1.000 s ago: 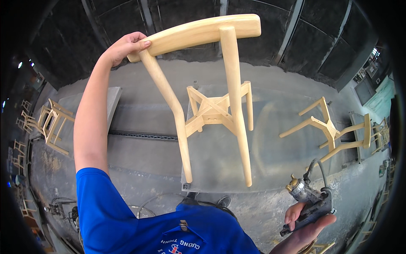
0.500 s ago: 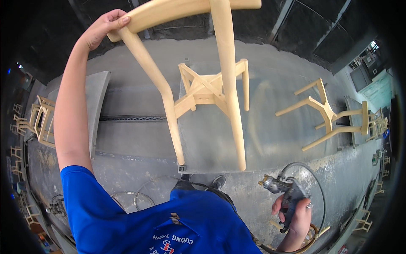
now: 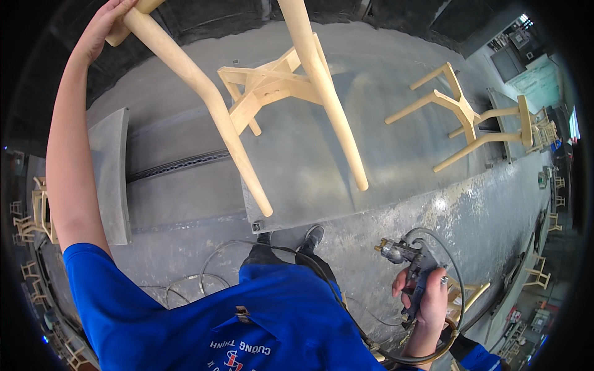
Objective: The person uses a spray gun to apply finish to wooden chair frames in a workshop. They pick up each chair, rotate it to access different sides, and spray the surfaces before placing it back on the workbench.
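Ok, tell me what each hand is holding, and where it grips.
Left hand grips the pale wooden chair frame at its top rail end. Right hand holds the pneumatic tool by its handle.

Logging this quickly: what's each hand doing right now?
Left hand: closed on the wooden chair frame, raised high.
Right hand: closed on the spray gun.

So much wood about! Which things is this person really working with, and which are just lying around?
In hand:
- chair frame, lifted by the left hand
- spray gun, gripped by the right hand, with its hose

Lying about:
- joined frame on the grey platform
- second frame farther right
- small chairs at the left edge
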The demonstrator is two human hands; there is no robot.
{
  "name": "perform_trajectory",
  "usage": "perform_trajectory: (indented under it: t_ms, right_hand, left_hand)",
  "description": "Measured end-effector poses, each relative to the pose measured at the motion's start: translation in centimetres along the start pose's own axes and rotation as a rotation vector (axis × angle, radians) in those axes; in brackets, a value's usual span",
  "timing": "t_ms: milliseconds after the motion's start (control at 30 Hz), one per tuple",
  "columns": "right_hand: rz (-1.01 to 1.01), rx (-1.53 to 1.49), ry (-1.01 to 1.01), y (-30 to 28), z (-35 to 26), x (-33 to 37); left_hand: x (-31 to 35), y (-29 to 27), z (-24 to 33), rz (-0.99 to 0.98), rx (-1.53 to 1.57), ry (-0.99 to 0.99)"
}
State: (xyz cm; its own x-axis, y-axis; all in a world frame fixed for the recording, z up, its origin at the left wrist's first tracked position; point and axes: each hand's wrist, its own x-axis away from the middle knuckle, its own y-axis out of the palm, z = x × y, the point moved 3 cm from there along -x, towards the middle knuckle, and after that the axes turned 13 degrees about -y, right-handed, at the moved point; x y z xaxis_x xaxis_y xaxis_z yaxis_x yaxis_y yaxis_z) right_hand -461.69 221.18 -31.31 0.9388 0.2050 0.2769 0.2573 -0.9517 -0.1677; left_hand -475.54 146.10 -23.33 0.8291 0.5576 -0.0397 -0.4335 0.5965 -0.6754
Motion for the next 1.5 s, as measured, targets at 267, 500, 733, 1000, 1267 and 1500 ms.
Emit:
perform_trajectory:
  t_ms: [267, 500, 733, 1000, 1267, 1500]
  right_hand:
    - [0.134, -0.065, 0.118, -0.8, 4.7, 2.0]
    - [0.109, 0.091, 0.13, -0.9, 6.5, 4.4]
    - [0.237, 0.081, -0.03, 0.4, 6.5, 7.7]
    - [0.187, -0.094, -0.365, 1.7, 2.5, 9.7]
    - [0.476, 0.094, -0.255, 2.6, 4.6, 10.6]
    - [0.478, 0.06, -0.416, 3.8, 4.5, 12.2]
  left_hand:
    - [1.2, 1.5, 1.4, 0.097, 0.148, 0.104]
    - [-2.3, 1.1, -1.3, 0.14, -0.065, 0.03]
    - [-2.2, 2.7, -0.9, 0.181, -0.063, 0.027]
    - [2.5, 6.5, 6.9, 0.442, -0.417, 0.078]
    - [2.0, 7.5, 7.9, 0.317, -0.381, 0.041]
    - [1.4, 8.0, 7.7, 0.297, -0.36, 0.127]
